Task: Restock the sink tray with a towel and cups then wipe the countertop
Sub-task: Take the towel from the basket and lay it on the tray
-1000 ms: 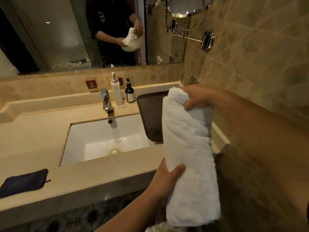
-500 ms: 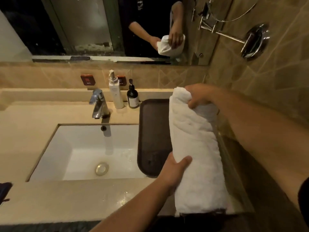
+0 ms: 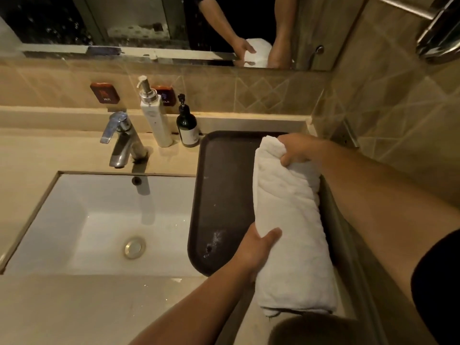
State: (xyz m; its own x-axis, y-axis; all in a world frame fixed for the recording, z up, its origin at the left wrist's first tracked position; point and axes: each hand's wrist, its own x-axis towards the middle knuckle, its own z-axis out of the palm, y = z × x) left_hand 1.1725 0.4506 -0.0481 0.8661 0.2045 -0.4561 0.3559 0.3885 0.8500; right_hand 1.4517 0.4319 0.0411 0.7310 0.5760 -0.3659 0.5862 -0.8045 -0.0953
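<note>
A rolled white towel (image 3: 291, 220) lies lengthwise over the right side of the dark brown tray (image 3: 219, 185), which sits on the beige countertop (image 3: 62, 310) right of the sink. My right hand (image 3: 298, 150) grips the towel's far end. My left hand (image 3: 256, 247) holds its left side near the middle, thumb on top. Whether the towel rests on the tray or hovers just above it cannot be told. The tray's left half is bare, with a few wet specks near its front. No cups are in view.
A white sink basin (image 3: 104, 220) with a chrome tap (image 3: 119, 138) lies left of the tray. A white pump bottle (image 3: 155, 115) and a dark pump bottle (image 3: 187, 127) stand behind the tray's far left corner. A tiled wall (image 3: 398, 108) closes the right side; a mirror (image 3: 149, 23) hangs above.
The towel and both hands have come forward and down over the tray's right side. My view has moved closer to the counter; the dark cloth at the left has left the view.
</note>
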